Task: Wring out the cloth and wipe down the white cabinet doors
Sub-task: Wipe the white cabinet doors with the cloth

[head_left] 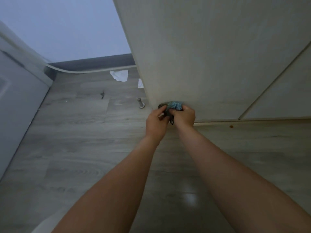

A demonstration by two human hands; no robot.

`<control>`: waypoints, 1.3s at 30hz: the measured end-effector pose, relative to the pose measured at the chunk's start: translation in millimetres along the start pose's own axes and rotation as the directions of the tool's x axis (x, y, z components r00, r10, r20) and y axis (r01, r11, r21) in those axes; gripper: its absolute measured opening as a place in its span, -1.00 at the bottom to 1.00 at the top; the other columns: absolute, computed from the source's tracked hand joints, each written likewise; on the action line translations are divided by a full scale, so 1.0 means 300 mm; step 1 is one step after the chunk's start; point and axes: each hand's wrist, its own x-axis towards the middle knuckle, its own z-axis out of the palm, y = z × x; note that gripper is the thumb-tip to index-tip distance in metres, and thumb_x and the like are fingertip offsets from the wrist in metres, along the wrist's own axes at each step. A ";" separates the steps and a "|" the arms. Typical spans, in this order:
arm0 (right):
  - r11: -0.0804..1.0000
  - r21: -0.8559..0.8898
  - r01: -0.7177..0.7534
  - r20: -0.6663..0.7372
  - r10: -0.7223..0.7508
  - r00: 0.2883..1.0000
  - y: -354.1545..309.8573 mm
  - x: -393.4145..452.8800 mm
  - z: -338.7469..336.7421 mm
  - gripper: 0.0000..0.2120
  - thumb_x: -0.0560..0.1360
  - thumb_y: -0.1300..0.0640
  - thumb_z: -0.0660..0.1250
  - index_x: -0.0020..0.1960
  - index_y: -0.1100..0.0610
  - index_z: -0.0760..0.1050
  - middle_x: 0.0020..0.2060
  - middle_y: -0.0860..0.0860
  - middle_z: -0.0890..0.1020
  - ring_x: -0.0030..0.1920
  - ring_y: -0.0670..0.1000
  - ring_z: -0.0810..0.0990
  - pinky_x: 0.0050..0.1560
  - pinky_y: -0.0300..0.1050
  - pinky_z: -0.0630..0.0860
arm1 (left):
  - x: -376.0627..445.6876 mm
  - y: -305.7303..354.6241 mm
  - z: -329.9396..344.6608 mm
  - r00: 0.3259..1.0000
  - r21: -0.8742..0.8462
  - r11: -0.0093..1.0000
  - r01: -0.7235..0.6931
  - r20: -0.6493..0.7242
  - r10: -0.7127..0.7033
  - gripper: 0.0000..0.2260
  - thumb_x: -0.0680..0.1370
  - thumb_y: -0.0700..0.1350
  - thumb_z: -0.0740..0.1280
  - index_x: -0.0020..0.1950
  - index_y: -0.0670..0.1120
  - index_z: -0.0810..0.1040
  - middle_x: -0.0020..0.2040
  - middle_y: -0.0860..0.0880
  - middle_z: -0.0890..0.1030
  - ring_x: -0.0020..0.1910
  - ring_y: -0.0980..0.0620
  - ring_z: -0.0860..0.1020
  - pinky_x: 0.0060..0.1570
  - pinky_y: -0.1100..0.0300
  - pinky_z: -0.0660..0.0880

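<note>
We have one head-worn, wide-angle view, looking steeply down along both forearms. It faces the base of the cabinet door, close by, with the floor spreading left.

Two bare forearms fill the lower half of the view, entering from about five and seven o'clock. No sleeves, gloves, watch or bracelets show on either arm. The left hand and right hand are bare too, with no rings visible. The fingers are short, their nails too blurred to make out.
</note>
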 end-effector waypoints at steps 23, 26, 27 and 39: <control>0.989 0.148 -0.024 -0.167 0.049 0.985 0.118 0.012 0.155 -0.93 0.35 0.21 0.46 -0.30 0.12 0.60 -0.37 0.03 0.65 -0.33 -0.02 0.62 -0.26 0.00 0.62 | 0.062 -0.110 -0.036 0.970 0.096 0.988 -0.120 -0.201 0.137 -0.84 0.50 -0.13 0.45 0.07 -0.06 0.71 -0.05 0.01 0.71 -0.07 0.08 0.65 0.06 0.05 0.59; 0.947 0.101 0.305 -0.362 -0.250 0.898 -0.013 -0.013 0.074 -0.91 0.37 0.15 0.45 -0.29 0.12 0.59 -0.38 -0.03 0.63 -0.37 -0.12 0.56 -0.31 -0.18 0.53 | 0.045 0.042 0.005 0.823 0.110 0.891 -0.441 -0.345 0.451 -0.88 0.50 -0.17 0.45 0.02 -0.10 0.71 -0.09 0.01 0.70 -0.13 0.15 0.63 -0.03 0.32 0.54; 0.923 0.083 0.377 -0.395 -0.317 0.862 -0.041 -0.016 0.045 -0.90 0.39 0.13 0.44 -0.26 0.14 0.59 -0.36 -0.02 0.63 -0.35 -0.11 0.58 -0.30 -0.22 0.51 | 0.046 0.077 0.017 0.780 0.108 0.854 -0.508 -0.364 0.510 -0.88 0.50 -0.18 0.45 0.02 -0.11 0.71 -0.10 -0.01 0.70 -0.14 0.16 0.62 -0.06 0.37 0.52; 0.979 -0.063 -0.194 -0.213 0.177 0.961 0.345 0.159 0.077 -0.87 0.46 0.18 0.43 -0.03 0.20 0.66 -0.12 0.10 0.70 -0.10 0.08 0.67 -0.15 -0.11 0.56 | 0.082 -0.276 0.099 0.967 0.202 0.979 0.002 0.251 -0.054 -0.60 0.53 -0.30 0.39 0.36 -0.10 0.57 0.22 -0.07 0.65 0.17 -0.01 0.62 0.29 -0.01 0.52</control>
